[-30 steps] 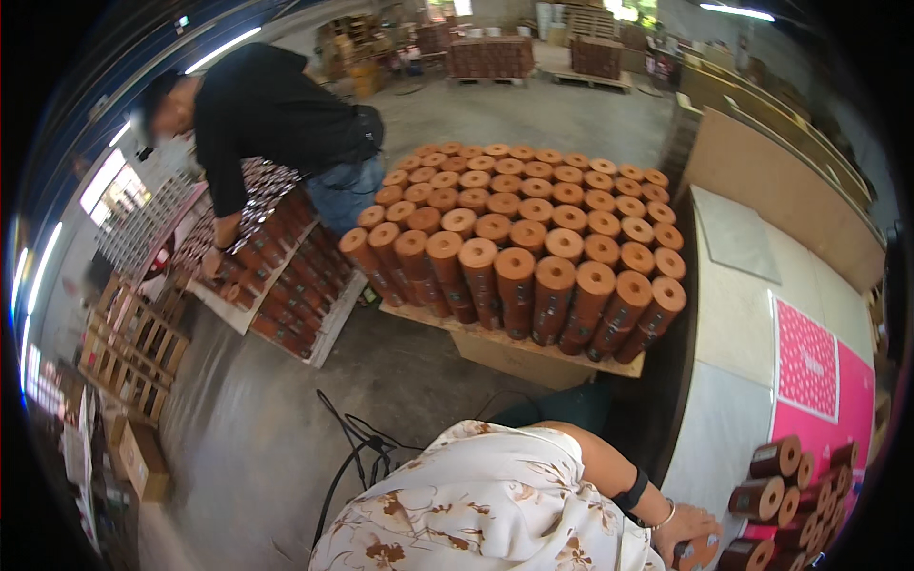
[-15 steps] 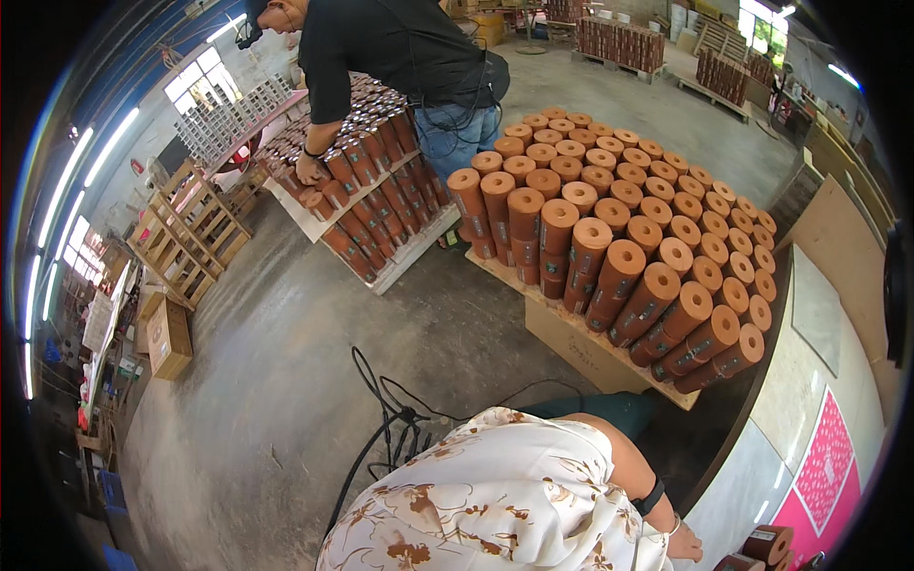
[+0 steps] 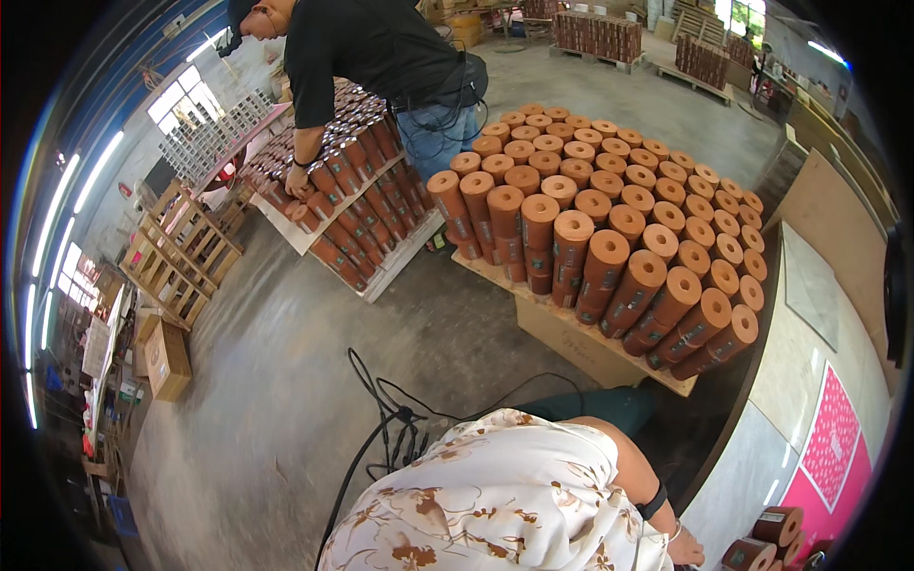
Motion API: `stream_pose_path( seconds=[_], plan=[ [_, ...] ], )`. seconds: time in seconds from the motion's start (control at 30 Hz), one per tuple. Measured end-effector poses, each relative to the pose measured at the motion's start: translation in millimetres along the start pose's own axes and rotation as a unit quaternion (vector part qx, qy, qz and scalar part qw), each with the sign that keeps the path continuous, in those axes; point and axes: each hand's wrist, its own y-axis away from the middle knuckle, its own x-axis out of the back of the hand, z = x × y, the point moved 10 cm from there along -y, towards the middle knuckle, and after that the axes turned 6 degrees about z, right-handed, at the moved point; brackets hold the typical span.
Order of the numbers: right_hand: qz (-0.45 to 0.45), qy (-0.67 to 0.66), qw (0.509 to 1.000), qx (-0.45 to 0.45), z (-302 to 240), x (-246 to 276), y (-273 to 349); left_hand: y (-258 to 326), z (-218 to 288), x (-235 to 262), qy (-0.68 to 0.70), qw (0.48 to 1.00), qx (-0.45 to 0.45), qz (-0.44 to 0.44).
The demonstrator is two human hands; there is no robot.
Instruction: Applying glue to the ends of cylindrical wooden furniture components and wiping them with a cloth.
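Observation:
My left hand (image 3: 684, 549), with a dark band on the wrist, is at the lower right beside a pale tabletop (image 3: 752, 457). Its fingers are small and partly cut off by the dark rim, so I cannot tell whether they hold anything. Close to it lie several reddish-brown cylinders (image 3: 778, 525) with holes in their ends. My floral sleeve (image 3: 476, 495) fills the lower middle. My right hand is out of view.
Many brown cylinders (image 3: 573, 228) stand on a wooden board (image 3: 685, 383). Beyond, a person (image 3: 371, 57) in black reaches to a second stack (image 3: 352, 200). Black cables (image 3: 395, 414) lie on the floor. Wooden pallets (image 3: 181, 252) and a carton (image 3: 167, 360) are at left.
The view has shifted slightly, so the stacks appear further left and more cylinders show by my left hand. The person's hand stays at the far stack.

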Motion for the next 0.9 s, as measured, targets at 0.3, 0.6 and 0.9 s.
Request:
stream_pose_path(
  seconds=[0.3, 0.6, 0.9],
  plan=[
    [0.023, 0.001, 1.000, 0.011, -20.5, 43.5, 5.4, -2.6, -6.5, -23.9, -0.108, 0.990, -0.034, 0.080],
    [0.030, 0.035, 0.998, -0.033, 15.5, 25.0, -0.5, -23.9, -18.2, -50.5, -0.105, 0.973, -0.090, 0.184],
    [0.040, 0.041, 0.998, -0.024, 13.2, 33.4, 9.2, -31.2, -34.5, -45.2, -0.139, 0.971, -0.017, 0.194]
  ],
)
